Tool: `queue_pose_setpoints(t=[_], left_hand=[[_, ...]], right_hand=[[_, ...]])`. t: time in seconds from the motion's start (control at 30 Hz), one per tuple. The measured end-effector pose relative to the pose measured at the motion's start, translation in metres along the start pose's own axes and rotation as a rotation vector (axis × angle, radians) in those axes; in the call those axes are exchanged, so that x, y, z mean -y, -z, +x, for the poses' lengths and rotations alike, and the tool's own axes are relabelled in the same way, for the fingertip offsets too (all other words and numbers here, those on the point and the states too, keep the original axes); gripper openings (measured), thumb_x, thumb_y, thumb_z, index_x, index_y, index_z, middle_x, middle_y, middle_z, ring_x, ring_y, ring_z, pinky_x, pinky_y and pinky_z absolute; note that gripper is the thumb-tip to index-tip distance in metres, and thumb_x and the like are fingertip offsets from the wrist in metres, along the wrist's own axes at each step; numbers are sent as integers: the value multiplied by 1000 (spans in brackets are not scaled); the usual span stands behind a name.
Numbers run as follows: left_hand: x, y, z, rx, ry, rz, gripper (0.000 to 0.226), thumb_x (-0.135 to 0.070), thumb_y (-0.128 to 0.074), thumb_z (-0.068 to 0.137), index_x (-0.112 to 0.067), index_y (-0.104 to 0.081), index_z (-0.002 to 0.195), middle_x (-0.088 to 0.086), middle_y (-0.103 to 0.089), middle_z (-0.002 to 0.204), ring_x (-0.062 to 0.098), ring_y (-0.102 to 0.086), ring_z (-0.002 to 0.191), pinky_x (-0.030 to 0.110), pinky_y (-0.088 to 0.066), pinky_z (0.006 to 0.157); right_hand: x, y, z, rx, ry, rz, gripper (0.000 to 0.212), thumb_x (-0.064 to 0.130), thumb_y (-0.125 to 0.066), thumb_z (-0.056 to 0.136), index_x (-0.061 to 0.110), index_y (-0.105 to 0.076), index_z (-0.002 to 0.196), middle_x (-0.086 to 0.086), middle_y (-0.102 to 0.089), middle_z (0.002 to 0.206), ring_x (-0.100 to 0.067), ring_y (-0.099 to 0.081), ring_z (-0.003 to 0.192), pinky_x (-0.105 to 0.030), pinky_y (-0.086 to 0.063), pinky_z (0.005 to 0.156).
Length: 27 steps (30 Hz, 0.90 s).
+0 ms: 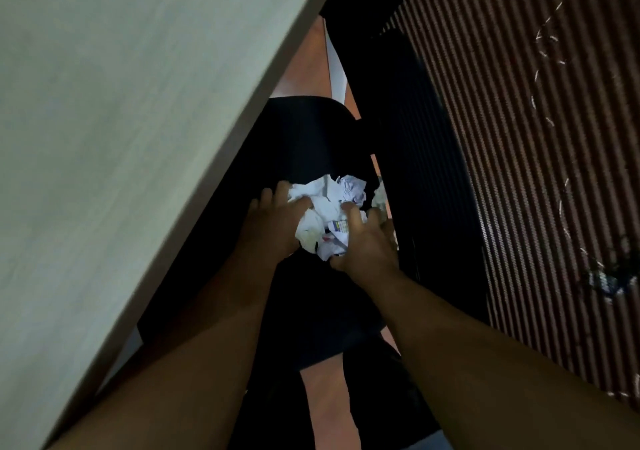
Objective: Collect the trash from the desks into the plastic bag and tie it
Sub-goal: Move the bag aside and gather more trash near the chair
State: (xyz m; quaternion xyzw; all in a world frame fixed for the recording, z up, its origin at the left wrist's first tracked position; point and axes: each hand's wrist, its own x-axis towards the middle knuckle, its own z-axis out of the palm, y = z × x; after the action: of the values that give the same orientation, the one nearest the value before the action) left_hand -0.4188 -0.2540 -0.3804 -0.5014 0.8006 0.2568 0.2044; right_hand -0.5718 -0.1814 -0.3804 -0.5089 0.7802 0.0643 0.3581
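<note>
— Head view: we see our left hand (pixel 277 221) and right hand (pixel 367 242) pressed on either side of a wad of crumpled white paper (pixel 329 214), fingers curled into it.

— Are we gripping it?

— Both of our hands clasp the wad from opposite sides. It sits low between the pale desk edge (pixel 138 138) on our left and a dark ribbed chair back (pixel 519 138) on our right, over something black beneath; we can't tell whether that is the plastic bag.
</note>
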Motion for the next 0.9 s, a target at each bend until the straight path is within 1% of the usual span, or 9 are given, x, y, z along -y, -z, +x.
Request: queue_pose_setpoints(t=[0.1, 0.2, 0.3, 0.43, 0.57, 0.63, 0.77, 0.83, 0.9], left_hand=[[-3, 0, 1, 13, -1, -126, 47, -26, -57, 83, -21, -48, 129, 9, -37, 129, 32, -42, 113, 39, -40, 92], [-1, -3, 5, 50, -13, -178, 47, -20, -59, 86, -17, -47, 132, 9, -41, 130, 31, -44, 116, 38, -42, 90], [0, -3, 7, 78, -24, -220, 47, -15, -62, 85, -13, -48, 129, 10, -44, 126, 30, -47, 115, 38, -44, 89], [2, 2, 0, 78, -2, -300, 45, -9, -66, 81, -11, -49, 123, 9, -44, 121, 29, -50, 111, 41, -48, 87], [-3, 19, -21, 53, 1, -310, 47, -11, -69, 81, -13, -49, 123, 7, -43, 122, 27, -51, 110, 41, -49, 88], [-9, 34, -37, 41, 1, -311, 44, -11, -68, 81, -13, -49, 121, 7, -43, 121, 27, -51, 110, 43, -49, 89], [-23, 77, -75, 36, 31, -288, 47, -13, -64, 85, -13, -45, 128, 9, -40, 127, 28, -49, 114, 40, -47, 91], [-30, 100, -95, 27, 37, -278, 48, -12, -63, 86, -12, -44, 130, 9, -39, 128, 28, -49, 114, 40, -46, 92], [-40, 123, -117, -3, 9, -293, 47, -12, -62, 86, -12, -44, 129, 10, -40, 125, 29, -51, 111, 42, -46, 92]], right_hand=[[0, -4, 4, -56, 19, 19, 80, 30, -76, 68, 30, -34, 137, -12, -32, 136, -32, -35, 119, -39, -45, 89], [3, -3, 6, -107, 54, 53, 64, 23, -72, 72, 24, -43, 129, -12, -40, 126, -29, -41, 108, -33, -39, 78], [4, -1, 8, -112, 69, 47, 55, 18, -69, 76, 19, -47, 126, -11, -42, 124, -22, -37, 100, -30, -33, 76], [10, -3, 0, -102, 42, 43, 64, 20, -70, 74, 22, -42, 132, -11, -38, 130, -34, -43, 111, -35, -43, 79], [18, 18, -20, -103, 44, 1, 71, 22, -69, 74, 20, -38, 137, -12, -35, 134, -34, -44, 114, -37, -44, 93], [24, 36, -35, -98, 73, 5, 71, 23, -69, 74, 20, -37, 137, -12, -34, 136, -32, -44, 116, -37, -44, 95], [39, 70, -79, -97, 111, 51, 72, 21, -70, 76, 23, -33, 138, -9, -24, 144, -28, -37, 118, -35, -47, 83], [42, 87, -103, -135, 119, 26, 72, 23, -70, 76, 24, -34, 138, -6, -29, 139, -25, -37, 113, -31, -47, 76], [41, 106, -123, -183, 142, -7, 71, 26, -70, 75, 23, -35, 137, -6, -33, 134, -24, -38, 109, -30, -48, 75]])
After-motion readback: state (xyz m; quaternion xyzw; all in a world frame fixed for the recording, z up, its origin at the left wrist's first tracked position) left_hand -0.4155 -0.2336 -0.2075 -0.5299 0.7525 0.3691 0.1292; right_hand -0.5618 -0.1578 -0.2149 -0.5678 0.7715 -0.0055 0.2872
